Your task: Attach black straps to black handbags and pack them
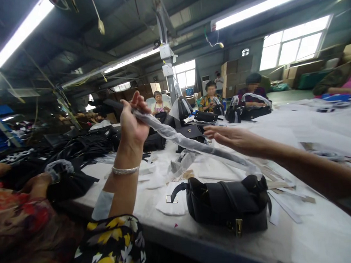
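Note:
A black handbag (223, 203) with a gold clasp rests on the table near its front edge. Its long strap (187, 140), wrapped in clear plastic film, rises from the bag's right end toward the upper left. My left hand (135, 120) is raised and closed round the upper part of this strap, whose bare black end sticks out past the hand. To the right, my right hand (228, 136) hovers just above the strap with its fingers stretched out, apparently holding nothing. A short black tab with a metal buckle (171, 199) hangs off the bag's left end.
Paper and plastic scraps (177, 166) litter the white table (165, 226). Black bag pieces (85, 146) are heaped at left, beside a co-worker in a red floral top (30, 233). More co-workers and black bags (248, 112) line the far side. White sheets (319, 120) lie at right.

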Motion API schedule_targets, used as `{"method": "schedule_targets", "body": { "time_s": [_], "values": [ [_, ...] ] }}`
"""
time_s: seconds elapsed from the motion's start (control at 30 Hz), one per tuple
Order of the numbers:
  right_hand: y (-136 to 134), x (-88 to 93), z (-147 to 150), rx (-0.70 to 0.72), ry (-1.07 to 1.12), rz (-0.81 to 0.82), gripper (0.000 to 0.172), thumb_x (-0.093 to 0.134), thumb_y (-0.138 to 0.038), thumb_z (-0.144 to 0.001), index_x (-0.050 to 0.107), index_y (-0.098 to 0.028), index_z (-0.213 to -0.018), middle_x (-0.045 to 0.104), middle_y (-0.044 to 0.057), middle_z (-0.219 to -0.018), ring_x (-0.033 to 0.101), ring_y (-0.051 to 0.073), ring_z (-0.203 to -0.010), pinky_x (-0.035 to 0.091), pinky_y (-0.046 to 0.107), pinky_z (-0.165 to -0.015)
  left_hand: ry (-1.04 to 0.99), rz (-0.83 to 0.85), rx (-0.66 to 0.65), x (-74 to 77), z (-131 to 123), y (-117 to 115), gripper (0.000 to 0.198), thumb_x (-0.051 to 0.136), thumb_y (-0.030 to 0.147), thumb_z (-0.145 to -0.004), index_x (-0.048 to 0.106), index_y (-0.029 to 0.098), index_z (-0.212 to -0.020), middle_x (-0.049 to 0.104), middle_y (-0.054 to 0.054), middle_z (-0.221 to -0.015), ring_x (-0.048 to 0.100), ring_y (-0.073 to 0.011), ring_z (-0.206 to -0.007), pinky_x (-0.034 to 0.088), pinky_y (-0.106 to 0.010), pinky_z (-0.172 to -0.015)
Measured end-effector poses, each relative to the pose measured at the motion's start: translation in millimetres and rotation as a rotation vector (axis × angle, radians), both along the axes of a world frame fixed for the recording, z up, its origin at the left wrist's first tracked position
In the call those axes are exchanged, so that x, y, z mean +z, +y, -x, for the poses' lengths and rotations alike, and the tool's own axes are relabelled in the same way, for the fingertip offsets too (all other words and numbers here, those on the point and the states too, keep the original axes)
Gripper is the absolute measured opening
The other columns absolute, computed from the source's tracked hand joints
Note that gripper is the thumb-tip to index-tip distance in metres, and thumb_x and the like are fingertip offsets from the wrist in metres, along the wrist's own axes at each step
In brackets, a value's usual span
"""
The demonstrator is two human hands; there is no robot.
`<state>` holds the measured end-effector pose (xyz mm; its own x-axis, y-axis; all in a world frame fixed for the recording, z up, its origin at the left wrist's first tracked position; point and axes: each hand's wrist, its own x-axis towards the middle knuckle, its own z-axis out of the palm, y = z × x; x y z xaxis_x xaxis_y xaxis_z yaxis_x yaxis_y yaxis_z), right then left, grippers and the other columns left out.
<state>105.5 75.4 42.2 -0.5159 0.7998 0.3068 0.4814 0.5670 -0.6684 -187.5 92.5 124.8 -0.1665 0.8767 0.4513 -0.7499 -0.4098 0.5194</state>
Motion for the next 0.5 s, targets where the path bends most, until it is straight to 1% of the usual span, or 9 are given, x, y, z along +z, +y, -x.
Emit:
{"method": "schedule_targets", "body": {
  "time_s": [0.07, 0.13, 0.17, 0.23, 0.27, 0.3, 0.37, 0.43, 0.5],
  "values": [
    [0.8, 35.9, 29.0, 0.076, 0.109, -0.085, 0.061, 0.044, -0.068, -0.09, 0.059, -0.026, -0.131, 0.06, 0.007, -0.135, 0.054, 0.029, -0.124, 0.041, 0.043, -0.108, 0.077, -0.076, -0.022, 34.2, -29.8, -9.3, 0.045, 0.026, 0.044, -0.103, 0.063, 0.02, -0.111, 0.069, -0.001, -0.073, 0.064, -0.0095, -0.07, 0.053, -0.017, -0.061],
    [-0.4, 69.3, 53.8, 0.282, 0.269, -0.002, 0.056, 0.037, -0.067, -0.094, 0.063, -0.025, -0.122, 0.068, 0.006, -0.119, 0.062, 0.024, -0.112, 0.049, 0.039, -0.099, 0.158, -0.17, -0.07, 65.1, -56.1, -20.9, 0.05, 0.022, 0.044, -0.104, 0.06, 0.014, -0.119, 0.071, -0.001, -0.079, 0.066, -0.0087, -0.084, 0.054, -0.016, -0.069],
    [-1.6, 82.6, 62.3, 0.371, 0.329, 0.047, 0.056, 0.034, -0.066, -0.096, 0.064, -0.023, -0.116, 0.07, 0.005, -0.107, 0.065, 0.021, -0.101, 0.052, 0.037, -0.093, 0.211, -0.227, -0.095, 78.3, -65.4, -26.7, 0.055, 0.019, 0.043, -0.104, 0.057, 0.007, -0.122, 0.071, -0.001, -0.082, 0.067, -0.0078, -0.091, 0.053, -0.016, -0.073],
    [-5.7, 98.2, 67.8, 0.469, 0.37, 0.135, 0.051, 0.038, -0.061, -0.098, 0.064, -0.018, -0.102, 0.068, 0.002, -0.084, 0.066, 0.014, -0.079, 0.054, 0.03, -0.079, 0.331, -0.302, -0.114, 98.6, -73.1, -35.7, 0.064, 0.012, 0.044, -0.102, 0.054, 0.001, -0.123, 0.07, -0.001, -0.088, 0.066, -0.0097, -0.103, 0.049, -0.02, -0.078],
    [-8.6, 99.5, 64.2, 0.49, 0.367, 0.173, 0.048, 0.042, -0.06, -0.097, 0.064, -0.017, -0.094, 0.064, -0.001, -0.074, 0.062, 0.011, -0.068, 0.053, 0.026, -0.072, 0.383, -0.328, -0.107, 105.1, -71.2, -38.3, 0.066, 0.011, 0.044, -0.101, 0.054, 0.0, -0.123, 0.07, -0.001, -0.092, 0.065, -0.012, -0.107, 0.049, -0.022, -0.079],
    [-11.9, 96.1, 56.1, 0.497, 0.343, 0.21, 0.046, 0.048, -0.059, -0.095, 0.063, -0.016, -0.086, 0.059, -0.003, -0.066, 0.057, 0.008, -0.06, 0.051, 0.023, -0.066, 0.423, -0.338, -0.092, 108.7, -65.9, -39.5, 0.068, 0.009, 0.045, -0.1, 0.056, 0.002, -0.122, 0.071, 0.0, -0.095, 0.065, -0.0141, -0.109, 0.048, -0.024, -0.08],
    [-19.1, 76.3, 28.6, 0.475, 0.238, 0.304, 0.045, 0.058, -0.058, -0.09, 0.06, -0.016, -0.072, 0.053, -0.005, -0.056, 0.048, 0.006, -0.05, 0.046, 0.019, -0.056, 0.448, -0.325, -0.046, 107.0, -48.8, -37.7, 0.072, 0.004, 0.045, -0.099, 0.061, 0.004, -0.115, 0.071, 0.001, -0.099, 0.065, -0.0153, -0.109, 0.049, -0.027, -0.08],
    [-25.1, 44.6, -8.7, 0.403, 0.056, 0.442, 0.046, 0.063, -0.058, -0.086, 0.059, -0.017, -0.065, 0.054, -0.004, -0.054, 0.047, 0.007, -0.048, 0.043, 0.02, -0.052, 0.426, -0.284, 0.013, 93.6, -30.1, -32.4, 0.073, 0.001, 0.044, -0.1, 0.063, 0.006, -0.108, 0.072, 0.002, -0.098, 0.065, -0.0129, -0.106, 0.049, -0.027, -0.082],
    [-27.8, 11.9, -45.9, 0.312, -0.121, 0.574, 0.046, 0.063, -0.058, -0.085, 0.064, -0.016, -0.066, 0.061, -0.001, -0.058, 0.054, 0.01, -0.053, 0.046, 0.022, -0.055, 0.403, -0.216, 0.071, 72.2, -17.7, -26.6, 0.066, 0.007, 0.044, -0.103, 0.063, 0.009, -0.103, 0.073, 0.003, -0.095, 0.065, -0.0109, -0.102, 0.05, -0.026, -0.086]
  ]
}}
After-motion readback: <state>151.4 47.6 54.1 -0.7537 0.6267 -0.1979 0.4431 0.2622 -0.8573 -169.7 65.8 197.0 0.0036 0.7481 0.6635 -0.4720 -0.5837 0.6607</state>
